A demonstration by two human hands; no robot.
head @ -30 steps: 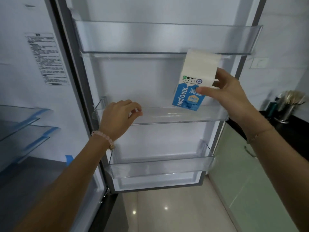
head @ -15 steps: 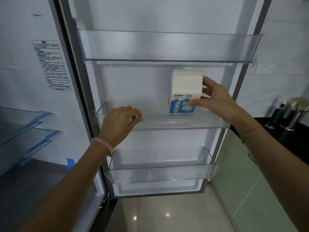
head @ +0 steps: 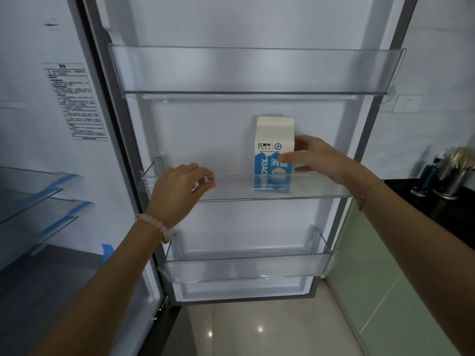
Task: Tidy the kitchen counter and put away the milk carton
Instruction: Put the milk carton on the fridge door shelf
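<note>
Fingers [head: 303,142] of my right hand [head: 321,160] are holding the milk carton [head: 273,140] at mid-body, with the thumb lying across its printed front face and the others reaching round its right side. The carton is standing upright in the middle door shelf [head: 321,189] of the open fridge door [head: 231,124], right of centre and close to the door's inner wall. Its lower part is showing through the shelf's clear front. Glare on that plastic is making the base hard to read, so I cannot tell whether it is sitting flat on the shelf floor.

My left hand [head: 177,191] is curling round the front rim of the same shelf, well to the left of the carton, and I am judging that it is steadying the door.

I am treating the carton as a small coated-card box: fairly light, with flat walls that are likely to buckle under a hard squeeze and a surface that may be a little slick. The best hold is where I am taking it now, across the broad flat faces at the middle. That is below the folded gable top, which is softer and could open, and it is high enough to clear the shelf wall. A gentle, even grip is enough. Letting go calls for a straight release, so that the tall, narrow box is not tipping sideways along the shelf.
</note>
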